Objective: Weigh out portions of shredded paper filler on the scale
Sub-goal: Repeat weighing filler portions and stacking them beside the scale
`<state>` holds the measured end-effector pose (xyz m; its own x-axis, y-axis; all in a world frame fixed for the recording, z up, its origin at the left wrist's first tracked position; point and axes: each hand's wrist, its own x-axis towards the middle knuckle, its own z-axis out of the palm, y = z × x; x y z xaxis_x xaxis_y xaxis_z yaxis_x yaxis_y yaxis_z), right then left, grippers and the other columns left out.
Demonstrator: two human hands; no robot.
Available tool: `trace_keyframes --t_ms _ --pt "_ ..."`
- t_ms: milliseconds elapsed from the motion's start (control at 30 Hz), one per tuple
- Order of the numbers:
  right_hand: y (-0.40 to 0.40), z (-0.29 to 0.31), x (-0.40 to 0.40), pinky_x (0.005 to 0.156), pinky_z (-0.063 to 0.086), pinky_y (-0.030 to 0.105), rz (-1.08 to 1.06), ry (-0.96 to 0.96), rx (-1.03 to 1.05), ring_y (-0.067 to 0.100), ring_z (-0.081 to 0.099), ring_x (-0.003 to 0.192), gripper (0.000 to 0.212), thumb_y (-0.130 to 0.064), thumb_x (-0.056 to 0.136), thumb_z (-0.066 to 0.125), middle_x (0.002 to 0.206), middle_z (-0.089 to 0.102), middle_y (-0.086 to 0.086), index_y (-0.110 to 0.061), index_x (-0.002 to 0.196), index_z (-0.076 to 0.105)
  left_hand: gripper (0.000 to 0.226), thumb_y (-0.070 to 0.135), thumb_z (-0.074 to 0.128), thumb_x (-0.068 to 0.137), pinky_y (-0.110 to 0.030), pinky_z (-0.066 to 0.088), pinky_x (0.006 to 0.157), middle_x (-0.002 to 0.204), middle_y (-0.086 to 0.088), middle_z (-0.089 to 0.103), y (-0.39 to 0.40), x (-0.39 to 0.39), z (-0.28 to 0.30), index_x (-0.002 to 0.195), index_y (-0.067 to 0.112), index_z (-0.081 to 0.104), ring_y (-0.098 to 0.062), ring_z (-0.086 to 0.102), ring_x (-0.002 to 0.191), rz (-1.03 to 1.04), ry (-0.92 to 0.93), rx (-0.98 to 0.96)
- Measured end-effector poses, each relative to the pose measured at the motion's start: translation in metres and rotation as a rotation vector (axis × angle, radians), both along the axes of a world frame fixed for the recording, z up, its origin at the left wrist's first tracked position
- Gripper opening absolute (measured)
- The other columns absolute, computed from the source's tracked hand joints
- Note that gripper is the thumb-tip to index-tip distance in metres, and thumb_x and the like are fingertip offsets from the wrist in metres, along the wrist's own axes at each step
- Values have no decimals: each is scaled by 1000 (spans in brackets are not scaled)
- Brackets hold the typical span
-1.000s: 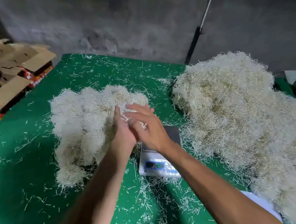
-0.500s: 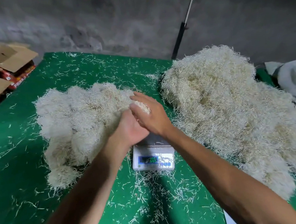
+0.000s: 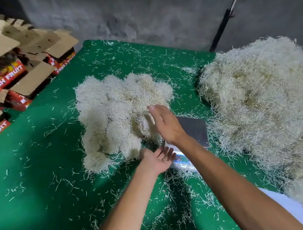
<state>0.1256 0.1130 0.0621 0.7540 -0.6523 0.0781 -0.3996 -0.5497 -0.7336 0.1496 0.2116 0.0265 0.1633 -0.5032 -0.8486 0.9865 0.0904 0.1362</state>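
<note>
A small digital scale (image 3: 195, 131) with a dark square platter sits on the green table cloth (image 3: 38, 168), its platter bare and its display end partly hidden under my right forearm. To its left lies a heap of balled portions of shredded paper filler (image 3: 115, 111). A much larger loose pile of filler (image 3: 264, 103) spreads to the right. My right hand (image 3: 164, 124) hovers flat with straight fingers beside the portions at the heap's right edge. My left hand (image 3: 157, 160) is lower, palm up, fingers relaxed and empty, just left of the scale's front.
Open cardboard fruit boxes (image 3: 6, 76) with red sides stand stacked beyond the table's left edge. A grey wall (image 3: 152, 8) closes the back, with a dark pole (image 3: 220, 30) leaning on it. Loose shreds litter the cloth. A white sheet (image 3: 286, 209) lies at the front right.
Both hands were pressed together around a wad of filler above the scale. Now they have parted: the wad is out of them, the right hand is flat by the heap, the left has dropped back.
</note>
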Motion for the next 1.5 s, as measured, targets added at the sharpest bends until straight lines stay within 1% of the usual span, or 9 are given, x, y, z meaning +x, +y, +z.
trace_keyframes --t_ms 400,533,633,900,967,1067,1200,1367,1500 --pt "-77 -57 -124 75 50 28 -300 -3 113 17 64 92 54 -51 110 24 101 68 2 -16 109 66 76 63 21 104 -49 44 97 135 -21 60 -85 -58 -18 141 5 51 -34 59 113 -172 -87 -188" --pt "-133 -75 -184 102 48 38 -319 156 -7 25 61 119 38 -38 110 36 133 62 13 -16 134 56 78 67 21 102 -52 29 118 149 -17 50 -148 -93 -16 147 9 47 -33 43 139 -306 -122 -221" --pt "-172 -88 -216 95 57 41 -176 214 -238 14 67 96 13 -23 104 51 107 66 2 -22 111 63 82 71 18 100 -53 26 121 152 -16 48 -192 -118 -18 149 11 45 -34 40 142 -387 -158 -203" --pt "-231 -156 -245 121 31 54 -148 760 -130 36 35 146 67 -23 100 57 161 30 16 -11 156 23 101 85 63 70 -81 35 93 156 -6 35 -266 -154 -70 152 35 35 -44 36 142 -651 -353 -63" --pt "-220 -168 -249 118 37 55 -226 576 -15 31 45 135 61 -11 94 62 145 45 13 -12 150 37 101 81 74 62 -74 48 78 145 -1 38 -270 -155 -85 147 39 40 -42 41 137 -768 -411 -47" --pt "-207 -161 -253 82 58 37 -366 175 384 11 61 84 46 -7 94 62 109 59 -1 -15 138 53 35 61 54 97 -41 62 74 138 -6 53 -275 -154 -100 123 38 56 -16 67 108 -915 -554 -71" --pt "-200 -129 -259 53 47 22 -378 -217 425 1 59 61 22 -14 100 45 84 67 -5 -25 102 63 20 22 56 103 -12 48 48 125 -11 63 -289 -146 -94 122 16 60 2 70 72 -932 -856 50" --pt "-228 -89 -261 99 55 42 -464 57 -288 19 59 116 37 -18 94 62 126 61 4 -15 130 58 27 31 48 107 -14 45 41 77 -1 62 -290 -150 -33 95 12 62 -8 56 54 -920 -1321 182" --pt "-205 -82 -242 90 59 39 -371 271 106 27 70 100 11 -5 97 59 106 70 9 -8 106 62 26 38 44 107 -24 56 58 80 4 59 -263 -153 -9 92 23 59 -18 61 74 -911 -1078 -37"
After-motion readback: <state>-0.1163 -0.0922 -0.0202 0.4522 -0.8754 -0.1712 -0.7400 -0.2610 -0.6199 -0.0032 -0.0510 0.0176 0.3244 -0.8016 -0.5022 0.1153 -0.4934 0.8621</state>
